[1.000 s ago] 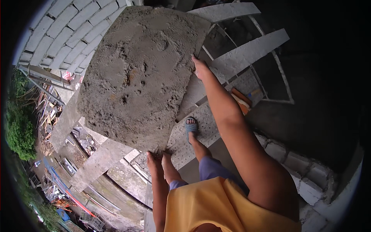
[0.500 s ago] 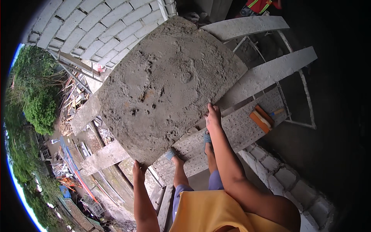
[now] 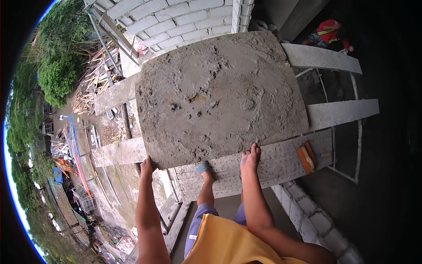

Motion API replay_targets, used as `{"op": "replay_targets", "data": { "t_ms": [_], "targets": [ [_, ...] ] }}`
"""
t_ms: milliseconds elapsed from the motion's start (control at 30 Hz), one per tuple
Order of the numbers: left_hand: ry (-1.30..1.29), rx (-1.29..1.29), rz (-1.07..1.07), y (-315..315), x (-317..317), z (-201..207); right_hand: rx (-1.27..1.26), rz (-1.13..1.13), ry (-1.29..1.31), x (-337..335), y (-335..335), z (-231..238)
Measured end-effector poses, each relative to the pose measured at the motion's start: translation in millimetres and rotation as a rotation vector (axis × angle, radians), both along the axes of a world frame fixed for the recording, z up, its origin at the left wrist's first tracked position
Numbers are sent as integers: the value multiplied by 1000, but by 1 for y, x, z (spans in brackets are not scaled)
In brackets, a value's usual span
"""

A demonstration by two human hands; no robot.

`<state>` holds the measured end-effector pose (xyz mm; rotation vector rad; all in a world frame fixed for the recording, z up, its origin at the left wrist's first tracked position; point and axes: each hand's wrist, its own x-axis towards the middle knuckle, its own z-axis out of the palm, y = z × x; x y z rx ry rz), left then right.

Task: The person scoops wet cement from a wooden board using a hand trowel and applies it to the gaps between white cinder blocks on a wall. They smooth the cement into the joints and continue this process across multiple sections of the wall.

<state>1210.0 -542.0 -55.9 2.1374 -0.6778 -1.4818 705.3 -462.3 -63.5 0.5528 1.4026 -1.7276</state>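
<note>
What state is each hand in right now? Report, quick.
Left hand: closed on the mortar-covered board, at its near left corner.
Right hand: closed on the same board's near edge.

The mortar I'm looking at is grey with a rusty smudge, the walkway grey with dark dots, the float orange, the shirt yellow, the shorts purple, the slipper blue-grey, the bush green, and the wall pale grey, brick-patterned.

One mortared board, one float, four plank ends
</note>
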Motion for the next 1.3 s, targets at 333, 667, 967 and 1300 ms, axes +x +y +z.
{"op": "replay_targets", "data": {
  "t_ms": [333,667,967,1300],
  "targets": [
    [-147,68,-255,-36,3,-19,142,178,23,-15,11,-15],
    [-413,261,-861,-63,-6,21,203,226,-28,-23,-1,8],
    [-491,-132,-707,-14,-3,75,460,570,137,-9,53,79],
    [-145,-725,-927,39,-259,174,-78,586,-243,65,21,123]
  ]
}}
